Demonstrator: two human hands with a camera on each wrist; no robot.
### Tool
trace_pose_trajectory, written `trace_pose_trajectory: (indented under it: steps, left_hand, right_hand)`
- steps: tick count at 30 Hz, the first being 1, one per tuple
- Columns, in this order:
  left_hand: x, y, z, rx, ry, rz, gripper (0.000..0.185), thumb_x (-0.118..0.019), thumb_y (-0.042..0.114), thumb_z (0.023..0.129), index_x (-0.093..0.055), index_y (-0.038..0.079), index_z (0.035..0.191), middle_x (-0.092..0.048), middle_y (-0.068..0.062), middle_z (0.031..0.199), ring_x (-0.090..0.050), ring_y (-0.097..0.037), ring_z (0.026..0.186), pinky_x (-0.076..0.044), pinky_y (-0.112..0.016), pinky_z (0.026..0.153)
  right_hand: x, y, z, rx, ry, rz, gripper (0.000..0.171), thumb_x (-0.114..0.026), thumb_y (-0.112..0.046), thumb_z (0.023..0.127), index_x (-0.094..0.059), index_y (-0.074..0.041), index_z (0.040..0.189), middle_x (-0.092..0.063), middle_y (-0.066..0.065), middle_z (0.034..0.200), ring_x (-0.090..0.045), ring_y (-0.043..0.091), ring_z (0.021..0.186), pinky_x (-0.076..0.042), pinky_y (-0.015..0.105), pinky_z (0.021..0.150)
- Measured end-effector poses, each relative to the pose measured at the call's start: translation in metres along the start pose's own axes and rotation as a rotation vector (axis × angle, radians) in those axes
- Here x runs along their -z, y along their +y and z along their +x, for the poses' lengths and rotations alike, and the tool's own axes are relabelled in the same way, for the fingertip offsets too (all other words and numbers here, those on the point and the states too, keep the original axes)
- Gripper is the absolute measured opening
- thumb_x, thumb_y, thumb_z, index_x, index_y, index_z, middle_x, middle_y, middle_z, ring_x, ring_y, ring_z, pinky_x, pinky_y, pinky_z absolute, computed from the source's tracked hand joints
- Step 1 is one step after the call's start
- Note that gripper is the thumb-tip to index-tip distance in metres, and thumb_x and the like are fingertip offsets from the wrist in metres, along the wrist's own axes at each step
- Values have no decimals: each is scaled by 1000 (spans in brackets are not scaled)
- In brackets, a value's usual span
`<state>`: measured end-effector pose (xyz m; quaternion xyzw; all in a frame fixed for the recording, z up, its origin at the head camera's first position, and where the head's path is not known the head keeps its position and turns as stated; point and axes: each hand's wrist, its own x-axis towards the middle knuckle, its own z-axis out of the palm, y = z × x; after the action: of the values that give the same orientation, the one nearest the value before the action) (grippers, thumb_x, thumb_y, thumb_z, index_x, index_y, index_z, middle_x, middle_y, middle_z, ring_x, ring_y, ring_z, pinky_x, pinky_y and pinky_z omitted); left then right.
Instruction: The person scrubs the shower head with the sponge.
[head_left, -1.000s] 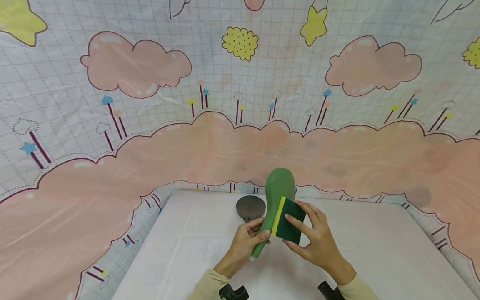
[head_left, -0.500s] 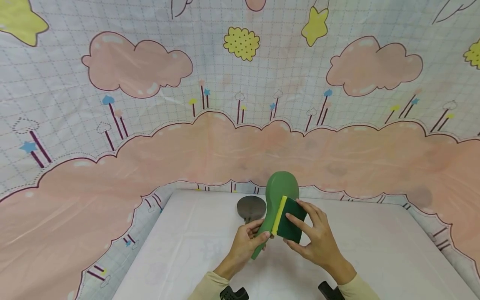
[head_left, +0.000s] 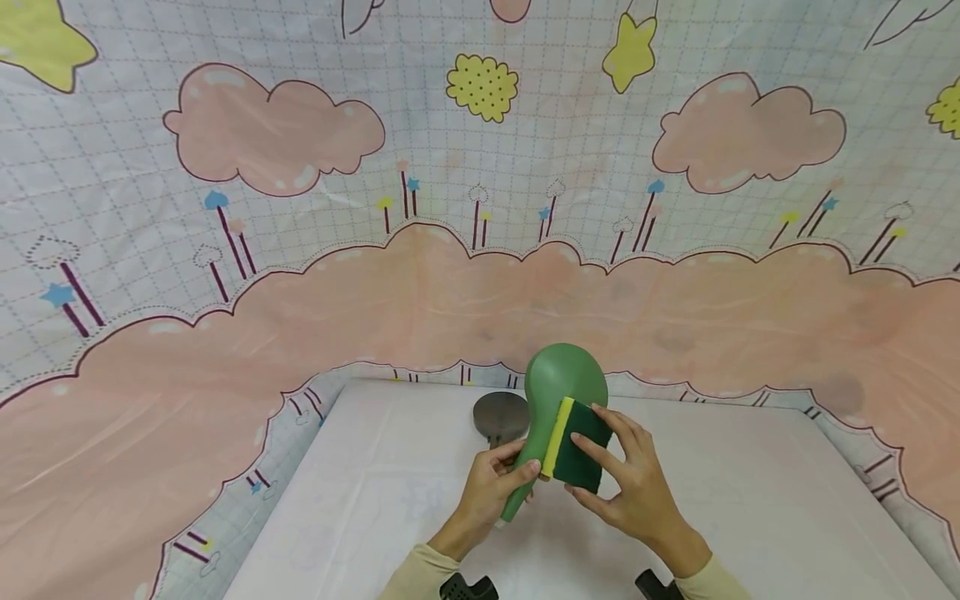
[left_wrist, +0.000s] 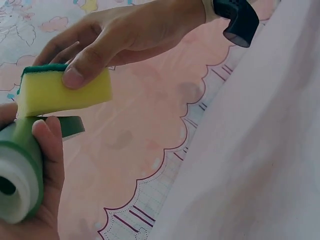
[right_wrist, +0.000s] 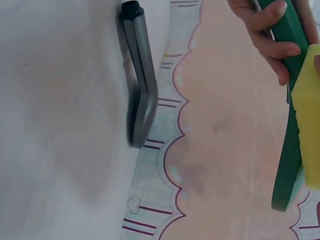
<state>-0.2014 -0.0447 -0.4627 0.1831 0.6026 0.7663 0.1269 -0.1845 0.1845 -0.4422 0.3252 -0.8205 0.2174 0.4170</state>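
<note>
My left hand (head_left: 491,483) grips a green handheld shower head (head_left: 564,371) by its handle, head end pointing up and away. A pale connector with a dark hole (left_wrist: 7,186) shows at the handle's end in the left wrist view. With thumb and fingers spread over its edges, my right hand (head_left: 641,487) holds a scouring sponge (head_left: 583,446), yellow foam with a dark green pad. The foam side faces the shower head and lies against it, where handle widens into head. In the right wrist view the foam (right_wrist: 309,120) runs along the green back.
Behind my left hand a grey shower head (head_left: 501,415) lies on the white tabletop (head_left: 360,500); its black handle end (right_wrist: 131,10) shows in the right wrist view. Beyond the table's far edge hangs a patterned cloth (head_left: 450,308) with clouds and stars.
The green shower head has turned about its handle, so its broad round back now faces the head camera more. The sponge has shifted slightly downward; both hands keep their hold.
</note>
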Motion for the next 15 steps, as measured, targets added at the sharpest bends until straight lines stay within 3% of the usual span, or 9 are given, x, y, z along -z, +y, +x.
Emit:
trace_pose_trajectory:
  steps: [8,11,15]
  left_hand:
    - [-1,1,0,-57,2,-35,46,-67,11,93,-53,-6,133,-68,-30,111,-73,-10,82,-56,-22,63]
    - [-1,1,0,-58,15,-39,45,-68,10,92,-53,-7,131,-70,-26,110,-74,-11,84,-57,-23,63]
    - [-2,1,0,-50,33,-50,44,-69,12,91,-53,-8,127,-76,-6,99,-73,-11,81,-56,-23,61]
  right_hand:
    - [3,9,1,8,48,-2,58,-58,-62,89,-68,-17,124,-52,24,139,-47,39,124,-34,50,96]
    - [3,13,1,0,56,-7,59,-58,-62,89,-68,-16,124,-52,25,139,-47,40,123,-34,51,94]
    - [4,16,1,-14,66,-9,59,-59,-62,89,-68,-16,124,-52,25,139,-47,40,123,-35,52,94]
